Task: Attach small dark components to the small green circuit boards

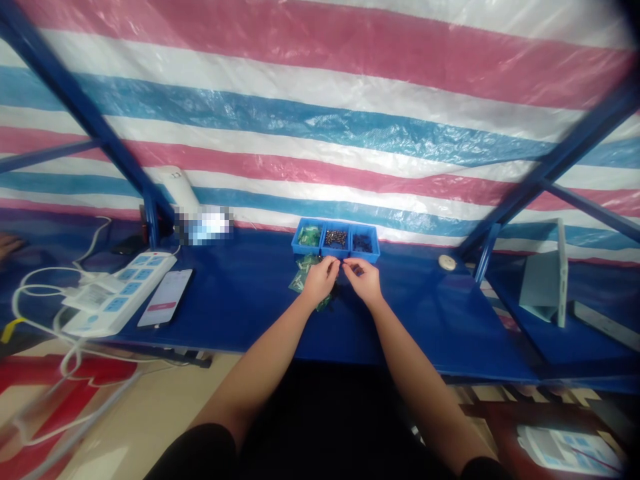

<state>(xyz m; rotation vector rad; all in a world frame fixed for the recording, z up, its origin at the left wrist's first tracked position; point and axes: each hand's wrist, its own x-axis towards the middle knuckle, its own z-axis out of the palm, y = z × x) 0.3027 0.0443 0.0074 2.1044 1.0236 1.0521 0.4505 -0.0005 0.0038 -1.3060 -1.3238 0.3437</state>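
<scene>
My left hand (321, 279) and my right hand (363, 280) meet fingertip to fingertip over the blue table, just in front of a row of three blue bins (336, 253). Both are pinched closed, and whatever small piece lies between the fingers is too tiny to name. In the left bin are green pieces (309, 235); the middle one holds small metallic parts (336, 237), and the right one dark small parts (363, 243). Small green packets (299, 281) lie on the table beside and partly under my left hand.
To the left are a phone (167, 298), a white power strip (123, 293) and tangled white cables (37, 290). A round white object (447, 263) sits to the right, before a blue frame post (486, 253). Another person's hand (9, 245) shows at the far left.
</scene>
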